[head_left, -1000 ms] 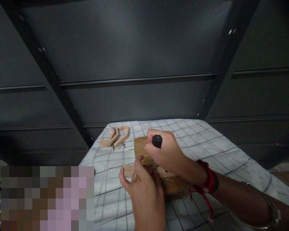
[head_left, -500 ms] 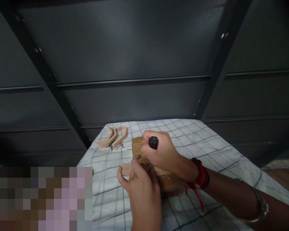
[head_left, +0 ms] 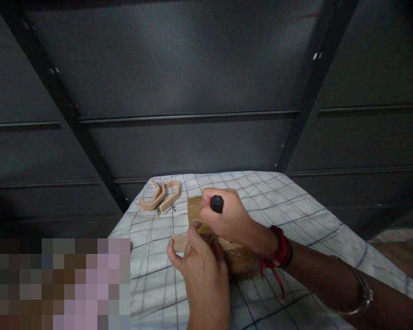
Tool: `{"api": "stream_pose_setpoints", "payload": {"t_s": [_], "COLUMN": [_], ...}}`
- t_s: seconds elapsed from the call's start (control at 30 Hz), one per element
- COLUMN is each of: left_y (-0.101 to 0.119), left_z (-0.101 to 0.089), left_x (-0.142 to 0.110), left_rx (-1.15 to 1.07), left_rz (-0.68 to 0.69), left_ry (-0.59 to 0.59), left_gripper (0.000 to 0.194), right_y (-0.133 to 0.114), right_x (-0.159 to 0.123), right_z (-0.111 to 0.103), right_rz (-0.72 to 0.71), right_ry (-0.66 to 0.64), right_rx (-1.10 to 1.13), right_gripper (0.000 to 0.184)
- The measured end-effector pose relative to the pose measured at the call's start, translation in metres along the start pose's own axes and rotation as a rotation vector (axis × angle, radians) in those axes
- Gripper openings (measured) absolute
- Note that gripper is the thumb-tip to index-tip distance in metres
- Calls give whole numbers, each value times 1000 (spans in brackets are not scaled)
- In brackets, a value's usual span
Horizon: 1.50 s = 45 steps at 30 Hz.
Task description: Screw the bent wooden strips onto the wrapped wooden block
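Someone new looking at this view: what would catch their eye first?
Likely the right hand, gripping a black-handled tool upright near the cloth's middle, with a bright red bracelet at its wrist. Next, the pale, curved wooden pieces at the checked cloth's far left.

- Probably a home corner used for handiwork; the exact kind of room cannot be told.
- Landmark: a white checked cloth (head_left: 278, 195), draped like household linen over a flat surface.
- Behind the cloth: a dark, ribbed panel wall (head_left: 189, 146), seemingly metal.
- On the cloth: a black-handled tool (head_left: 216, 204), a scuffed wooden block (head_left: 194, 208), a pale wooden strip (head_left: 181, 243) and small screws (head_left: 159, 211), suggesting bench work.
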<state>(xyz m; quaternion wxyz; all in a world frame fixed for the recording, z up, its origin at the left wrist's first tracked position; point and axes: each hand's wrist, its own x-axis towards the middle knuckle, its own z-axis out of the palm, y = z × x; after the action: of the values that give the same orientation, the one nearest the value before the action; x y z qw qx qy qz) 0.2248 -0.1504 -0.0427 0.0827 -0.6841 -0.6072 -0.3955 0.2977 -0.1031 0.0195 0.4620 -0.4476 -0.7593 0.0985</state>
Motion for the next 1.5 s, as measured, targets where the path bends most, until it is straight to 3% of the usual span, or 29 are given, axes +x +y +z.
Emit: {"api": "stream_pose_setpoints", "payload": {"t_s": [0.37, 0.6, 0.77, 0.93, 1.1, 1.23, 1.5], "left_y": [3, -8, -12, -17, -30, -50, -68], "left_z": [0, 5, 3, -1, -9, -16, -13], "left_x": [0, -1, 3, 3, 4, 7, 13], "left_rx": [35, 40, 52, -5, -47, -72, -182], "left_rz": [-23, 41, 33, 97, 168, 271, 259], "left_ry": [1, -35, -85, -126, -180, -138, -134], "left_gripper": [24, 26, 41, 51, 47, 59, 52], "right_y": [-3, -3, -10, -16, -17, -14, -7], "right_x": [-1, 1, 8, 11, 8, 6, 4], "right_z": [0, -3, -9, -18, -21, -22, -27], "right_rz": [42, -1, -5, -2, -10, -36, -83], "right_ry": [-103, -68, -3, -60, -84, -98, -166], "right_rx": [-74, -71, -38, -9, -6, 19, 58], "right_gripper": [20, 21, 36, 34, 30, 29, 29]}}
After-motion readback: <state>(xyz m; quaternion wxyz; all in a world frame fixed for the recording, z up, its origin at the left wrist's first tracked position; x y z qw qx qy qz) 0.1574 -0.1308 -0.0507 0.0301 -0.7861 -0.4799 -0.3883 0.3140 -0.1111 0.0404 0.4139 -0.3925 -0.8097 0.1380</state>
